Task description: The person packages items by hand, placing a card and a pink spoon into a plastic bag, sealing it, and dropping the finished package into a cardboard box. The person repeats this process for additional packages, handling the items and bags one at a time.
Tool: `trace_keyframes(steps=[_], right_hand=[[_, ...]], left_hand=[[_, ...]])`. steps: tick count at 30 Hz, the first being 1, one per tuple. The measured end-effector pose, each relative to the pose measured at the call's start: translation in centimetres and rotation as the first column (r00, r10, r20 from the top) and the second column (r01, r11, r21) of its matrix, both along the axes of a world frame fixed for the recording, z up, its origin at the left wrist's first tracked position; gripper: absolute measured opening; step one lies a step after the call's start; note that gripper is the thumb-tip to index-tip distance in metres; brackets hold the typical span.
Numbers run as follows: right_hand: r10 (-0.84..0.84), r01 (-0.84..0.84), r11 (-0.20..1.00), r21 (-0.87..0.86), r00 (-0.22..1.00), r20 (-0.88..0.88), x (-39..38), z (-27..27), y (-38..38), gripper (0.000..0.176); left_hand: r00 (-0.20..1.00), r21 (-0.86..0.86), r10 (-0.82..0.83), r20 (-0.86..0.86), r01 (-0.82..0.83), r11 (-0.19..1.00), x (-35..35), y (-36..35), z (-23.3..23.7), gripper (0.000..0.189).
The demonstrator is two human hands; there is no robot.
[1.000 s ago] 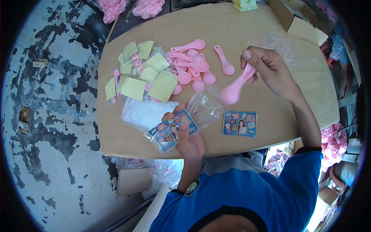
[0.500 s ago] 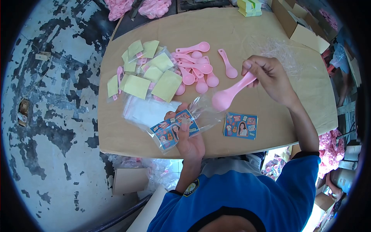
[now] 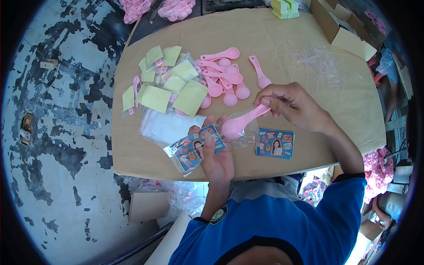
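My left hand (image 3: 217, 161) is closed on a clear plastic bag (image 3: 250, 140) with a blue printed card (image 3: 193, 148) in it, the thumb lying over the card. My right hand (image 3: 291, 105) pinches the handle of a pink spoon (image 3: 238, 126). The spoon's bowl is at the bag's mouth and looks to be inside the film. Just right of the bag lies a stack of the same blue cards (image 3: 274, 143). Beyond my left hand rest flat clear bags (image 3: 170, 127). A single pink spoon (image 3: 259, 73) lies past my right hand.
A heap of pink spoons (image 3: 223, 77) lies mid-table, beside filled bags with yellow-green cards (image 3: 154, 98). Thin plastic strips (image 3: 320, 62) are scattered at the right. A cardboard box (image 3: 346, 33) and a yellow-green stack (image 3: 285, 8) stand at the far edge.
My right hand has moved down and left, bringing the spoon's bowl from above the bag's mouth into it. My left hand keeps its hold, with the bag and card shifted slightly.
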State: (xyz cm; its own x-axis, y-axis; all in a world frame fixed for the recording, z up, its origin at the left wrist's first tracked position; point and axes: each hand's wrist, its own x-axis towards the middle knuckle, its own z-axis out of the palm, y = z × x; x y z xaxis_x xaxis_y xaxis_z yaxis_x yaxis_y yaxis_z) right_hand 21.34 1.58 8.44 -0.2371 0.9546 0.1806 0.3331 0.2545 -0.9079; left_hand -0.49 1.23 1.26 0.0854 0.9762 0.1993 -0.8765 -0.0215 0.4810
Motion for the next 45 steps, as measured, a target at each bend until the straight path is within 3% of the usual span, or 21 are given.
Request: trace_keyframes(steps=[6,9,12,15,18,21,24,27,28,31,35,36,38,40,42,45], right_hand=[[-0.026,0.026,1.0,0.008,0.999,0.029,0.3,0.6,0.0,0.018],[0.069,-0.082,0.981,0.178,0.994,0.08,-0.6,-0.5,0.0,0.016],[0.159,-0.167,0.984,0.056,0.979,0.13,-1.6,1.0,-0.8,0.02],[0.003,-0.231,0.876,0.423,0.881,0.474,-0.9,-0.5,-0.2,0.029],[-0.042,-0.271,0.842,0.466,0.829,0.558,-0.8,-0.7,-0.3,0.028],[0.008,-0.246,0.868,0.431,0.875,0.485,-0.6,0.0,-0.5,0.024],[0.166,-0.209,0.966,0.154,0.954,0.251,-1.0,0.2,-1.3,0.027],[0.359,-0.383,0.91,0.157,0.919,0.16,-2.0,-0.6,-1.9,0.034],[0.321,-0.383,0.909,0.162,0.894,0.312,-2.3,-0.1,-2.2,0.033],[0.102,-0.168,0.964,0.207,0.95,0.296,-3.1,0.7,-3.2,0.023],[-0.091,-0.053,0.831,0.554,0.969,0.228,-1.0,4.1,-3.6,0.012],[-0.169,-0.019,0.756,0.654,0.96,0.224,-0.1,5.1,-3.9,0.009],[-0.3,0.198,0.692,0.694,0.954,0.027,1.5,6.0,-5.2,0.008],[-0.399,0.271,0.689,0.672,0.916,0.039,1.7,6.4,-5.1,0.008],[-0.466,0.232,0.758,0.609,0.847,0.257,0.9,6.3,-4.4,0.007],[-0.456,0.147,0.716,0.682,0.839,0.298,0.9,6.6,-4.3,0.01]], left_hand=[[0.995,-0.023,-0.018,-0.096,0.016,1.0,0.1,-0.6,0.3,0.036],[0.988,0.012,-0.037,-0.149,0.04,0.999,0.7,-0.7,0.7,0.038],[0.989,-0.038,-0.001,-0.148,-0.004,0.999,0.8,-0.5,0.8,0.041],[0.984,-0.055,0.033,-0.172,-0.043,0.998,0.8,-0.3,0.9,0.043],[0.984,0.04,0.003,-0.18,0.004,0.999,0.9,-0.3,0.5,0.047],[0.987,0.127,-0.006,-0.162,0.026,0.992,1.0,-0.4,0.1,0.054],[0.976,0.225,-0.013,-0.217,0.063,0.972,1.4,-0.4,-0.3,0.058],[0.976,0.271,-0.044,-0.215,0.103,0.957,2.0,-0.7,-1.0,0.059],[0.977,0.271,-0.059,-0.205,0.115,0.956,2.0,-0.8,-1.1,0.059],[0.968,0.2,-0.127,-0.214,0.17,0.965,1.8,-1.1,-0.6,0.066],[0.94,0.043,-0.187,-0.286,0.208,0.977,1.2,-1.7,0.1,0.092],[0.937,0.063,-0.157,-0.312,0.186,0.981,1.2,-1.5,0.4,0.095],[0.927,0.101,-0.093,-0.363,0.139,0.985,1.0,-0.9,0.9,0.103],[0.847,0.304,0.106,-0.521,0.068,0.95,0.5,-0.3,0.7,0.098],[0.748,0.438,0.244,-0.617,0.069,0.896,0.9,-0.5,0.9,0.095],[0.587,0.555,0.367,-0.722,0.175,0.813,1.7,-1.3,2.9,0.093]])
